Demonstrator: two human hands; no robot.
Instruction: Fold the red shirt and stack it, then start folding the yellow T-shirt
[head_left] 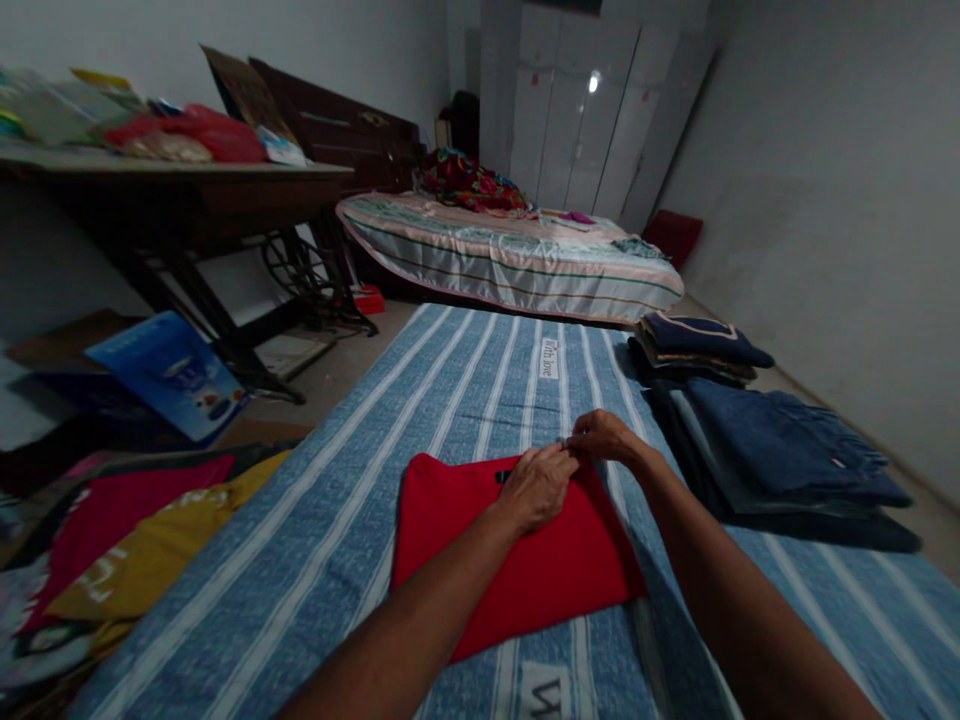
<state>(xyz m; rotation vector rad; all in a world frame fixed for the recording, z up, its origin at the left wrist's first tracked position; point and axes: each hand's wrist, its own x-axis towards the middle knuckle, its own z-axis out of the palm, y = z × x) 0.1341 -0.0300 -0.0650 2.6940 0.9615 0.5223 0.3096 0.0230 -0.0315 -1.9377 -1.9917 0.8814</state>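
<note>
A folded red garment point(517, 575), probably a shirt, lies on the blue-and-white striped bedspread point(352, 480) in front of me. My left hand point(541, 487) rests on its upper part, fingers stretched flat across the cloth toward the far right corner. At that corner my right hand point(604, 436) pinches the edge of the garment, thumb and fingertips together. The fingertips of both hands nearly meet there. A small dark label point(502, 477) shows at the garment's far edge, left of my left hand.
To the right sit folded jeans point(787, 450) and a smaller dark folded stack point(697, 340). Loose yellow point(157, 550) and pink clothes lie at lower left. A sewing-machine table point(187, 175) stands on the left, a second bed point(510, 260) beyond, wardrobe point(577, 110) behind.
</note>
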